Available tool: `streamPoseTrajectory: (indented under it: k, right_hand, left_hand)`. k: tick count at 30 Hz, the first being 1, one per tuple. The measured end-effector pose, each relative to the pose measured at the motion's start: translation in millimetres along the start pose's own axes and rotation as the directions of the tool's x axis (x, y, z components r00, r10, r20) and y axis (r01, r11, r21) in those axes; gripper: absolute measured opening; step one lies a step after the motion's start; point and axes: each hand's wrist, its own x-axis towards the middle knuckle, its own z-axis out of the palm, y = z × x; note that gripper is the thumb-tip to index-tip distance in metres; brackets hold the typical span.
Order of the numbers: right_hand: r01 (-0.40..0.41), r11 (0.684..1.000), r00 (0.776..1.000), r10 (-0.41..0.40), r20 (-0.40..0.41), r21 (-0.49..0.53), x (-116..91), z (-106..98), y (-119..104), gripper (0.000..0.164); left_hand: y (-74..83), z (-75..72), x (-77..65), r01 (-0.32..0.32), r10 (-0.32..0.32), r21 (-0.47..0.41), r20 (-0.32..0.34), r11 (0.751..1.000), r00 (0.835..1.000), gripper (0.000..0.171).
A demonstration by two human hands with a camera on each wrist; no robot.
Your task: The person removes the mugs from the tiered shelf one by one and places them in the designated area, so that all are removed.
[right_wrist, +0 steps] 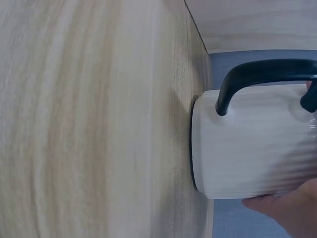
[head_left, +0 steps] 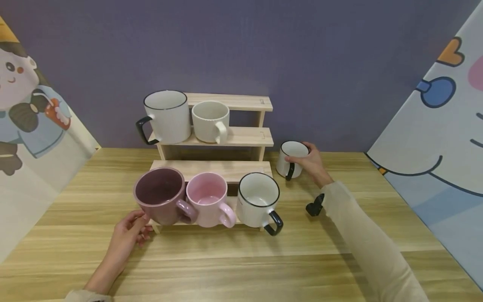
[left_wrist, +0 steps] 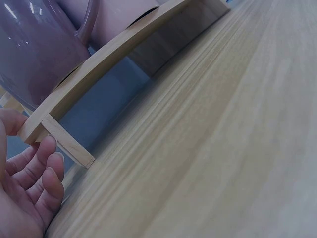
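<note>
At the right of a tiered wooden rack (head_left: 211, 170), my right hand (head_left: 311, 162) grips a white mug (head_left: 284, 165) with a black rim and black handle. In the right wrist view this mug (right_wrist: 252, 148) stands upright with its base at the tabletop. My left hand (head_left: 128, 231) pinches the front left end of the rack's lowest shelf (left_wrist: 37, 124); its other fingers curl beneath. Just above that hand sits a large mauve mug (head_left: 162, 209). Beside it on the lowest tier are a pink mug (head_left: 205, 214) and another white mug with a black handle (head_left: 253, 212).
Higher on the rack stand a large white mug with a black handle (head_left: 170, 121) and a cream mug (head_left: 205, 126). Behind is a dark bluish wall (head_left: 320, 75). Cartoon-printed panels flank the wooden table (head_left: 226, 268). A small black object (head_left: 315, 205) is by the right wrist.
</note>
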Motion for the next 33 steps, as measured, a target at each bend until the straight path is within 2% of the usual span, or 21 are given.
streamPoseTrajectory:
  k: [9, 19, 33]
  right_hand:
    - [-0.007, 1.0, 1.0, 0.007, 0.028, 0.001, -3.0, -0.8, 0.9, 0.1]
    - [-0.013, 1.0, 0.994, 0.015, 0.106, -0.024, -1.6, -4.1, 0.5, 0.1]
    - [-0.03, 0.997, 0.989, 0.04, 0.146, -0.067, -1.2, -7.2, -1.4, 0.102]
  left_hand:
    - [1.0, -0.6, -2.3, -0.006, 0.006, 0.015, 0.003, 1.0, 1.0, 0.019]
    - [1.1, 0.3, -2.4, -0.002, 0.002, 0.03, -0.003, 1.0, 1.0, 0.017]
    - [2.2, 0.6, -3.8, -0.015, 0.015, 0.037, 0.005, 0.999, 1.0, 0.019]
